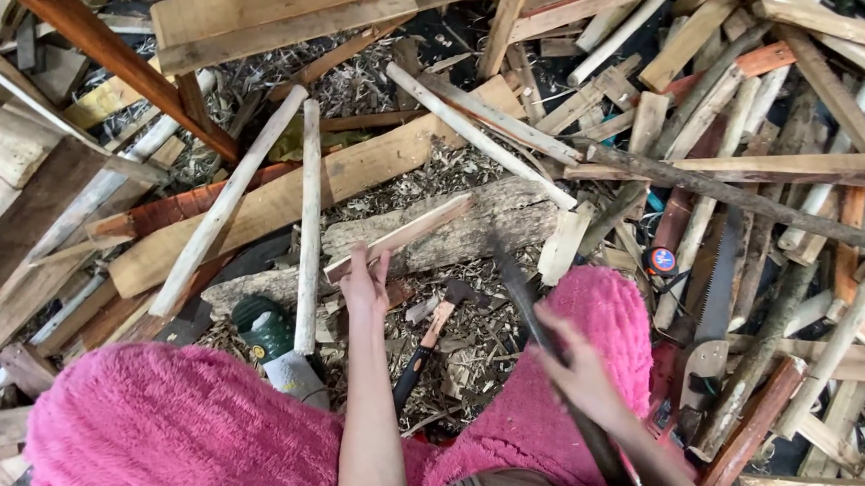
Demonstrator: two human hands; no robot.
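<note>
1. Left hand (pixel 365 286): gripping the near end of a thin slat (pixel 400 237), fingers curled around it, thumb on top.
2. Slat: lying tilted across a log (pixel 471 234), far end pointing up and to the right, near end held just off the log's front edge.
3. Right hand (pixel 581 377): closing around the handle of a blade (pixel 522 293), fingers wrapped tight; motion blur hiding the exact finger positions.
4. Blade: dark, long, angled up and left from the hand, tip hovering near the log, just right of the slat.
5. Hammer (pixel 436 331): lying on wood chips between the two forearms, head pointing toward the log, touching neither hand.
6. Saw (pixel 714 300): resting flat to the right of the pink-clad knee (pixel 588 314), teeth facing left, well apart from both hands.
7. Tape measure (pixel 659 260): sitting just left of the saw.
8. Green tool (pixel 265 325): lying beside the left knee, near a pale pole (pixel 307 219) leaning over the log.
9. Scrap timber (pixel 783 116): surrounding the work area on all sides.
</note>
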